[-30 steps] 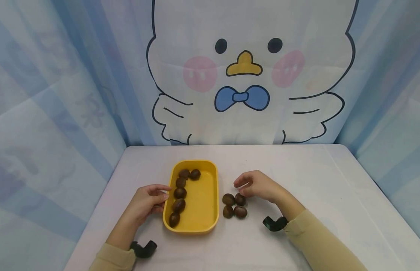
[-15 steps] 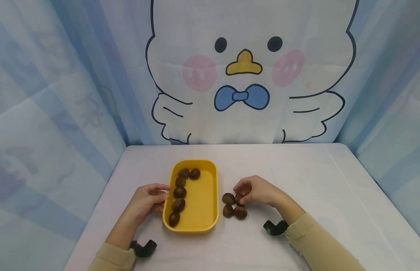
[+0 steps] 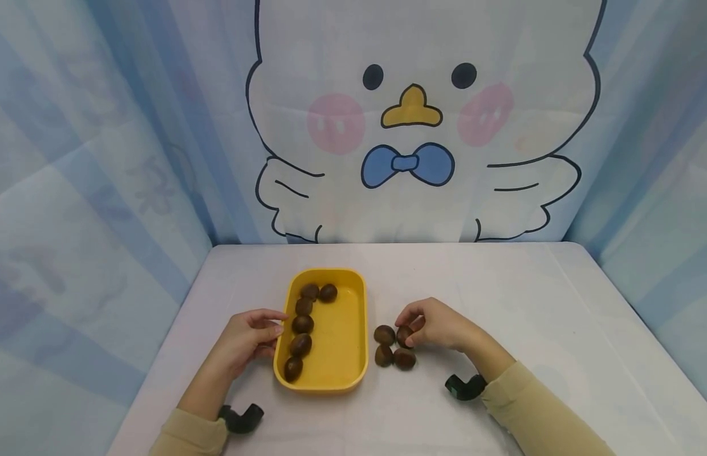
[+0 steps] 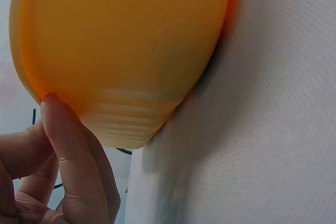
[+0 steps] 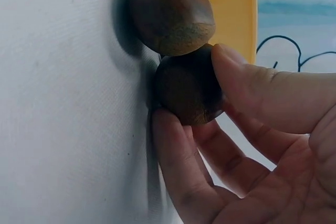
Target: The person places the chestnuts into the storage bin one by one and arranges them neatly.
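My right hand (image 3: 439, 326) pinches a chestnut (image 5: 184, 87) between thumb and fingertips, low over the white table. Another chestnut (image 5: 173, 14) sits right against it in the right wrist view. It belongs to a small two-by-two cluster, whose front right chestnut (image 3: 405, 360) lies nearest me. Left of the cluster stands a yellow tray (image 3: 337, 348). Inside, several chestnuts run along its left wall, such as this chestnut (image 3: 301, 345), and one more chestnut (image 3: 328, 293) lies beside the far end. My left hand (image 3: 245, 342) holds the tray's left rim with thumb and fingers.
The table (image 3: 502, 278) has a white cover and ends at a printed curtain (image 3: 410, 209) with a cartoon bird. Dark curved wrist pieces show at both sleeves, one left piece (image 3: 242, 419) and one right piece (image 3: 464, 386).
The right hand has come down onto the far right chestnut of the cluster, and its thumb and fingers have closed around it. The left hand and the tray stay put.
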`<state>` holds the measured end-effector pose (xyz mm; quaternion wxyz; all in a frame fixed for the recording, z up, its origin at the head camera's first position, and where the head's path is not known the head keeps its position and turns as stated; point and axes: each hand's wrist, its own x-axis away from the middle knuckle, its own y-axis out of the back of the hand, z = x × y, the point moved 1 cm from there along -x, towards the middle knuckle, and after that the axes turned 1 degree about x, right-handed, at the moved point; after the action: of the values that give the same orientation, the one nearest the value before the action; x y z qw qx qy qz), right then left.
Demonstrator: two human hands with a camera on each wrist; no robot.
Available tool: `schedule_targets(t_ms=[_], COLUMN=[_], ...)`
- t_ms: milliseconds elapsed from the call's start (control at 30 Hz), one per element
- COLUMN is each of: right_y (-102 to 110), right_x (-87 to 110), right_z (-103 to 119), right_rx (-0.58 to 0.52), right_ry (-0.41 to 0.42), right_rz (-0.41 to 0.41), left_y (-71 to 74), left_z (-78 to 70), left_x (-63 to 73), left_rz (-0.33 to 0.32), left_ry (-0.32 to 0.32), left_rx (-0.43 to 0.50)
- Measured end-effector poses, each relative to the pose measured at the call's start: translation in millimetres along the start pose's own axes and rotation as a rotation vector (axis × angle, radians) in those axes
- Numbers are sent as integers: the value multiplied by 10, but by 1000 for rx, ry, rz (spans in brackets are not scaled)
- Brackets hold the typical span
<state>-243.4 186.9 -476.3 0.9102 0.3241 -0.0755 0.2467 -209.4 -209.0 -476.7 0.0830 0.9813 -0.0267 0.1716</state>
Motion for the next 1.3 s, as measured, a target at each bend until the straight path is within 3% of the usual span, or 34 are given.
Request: schedule_targets(t_ms=[600,867,1300], right_y=[75,168,170], right_x=[4,-29,-209], right_z=[1,168,568], right_rx=[18,7,4], right_ry=[56,63,149], right_rz=[-32,-73,-59], left_y=[16,2,-7], left_z=[18,9,3], left_x=[5,8,12], left_rz=[5,1,-5], left_ry=[-8,-7,2], left_rx=[5,2,-2])
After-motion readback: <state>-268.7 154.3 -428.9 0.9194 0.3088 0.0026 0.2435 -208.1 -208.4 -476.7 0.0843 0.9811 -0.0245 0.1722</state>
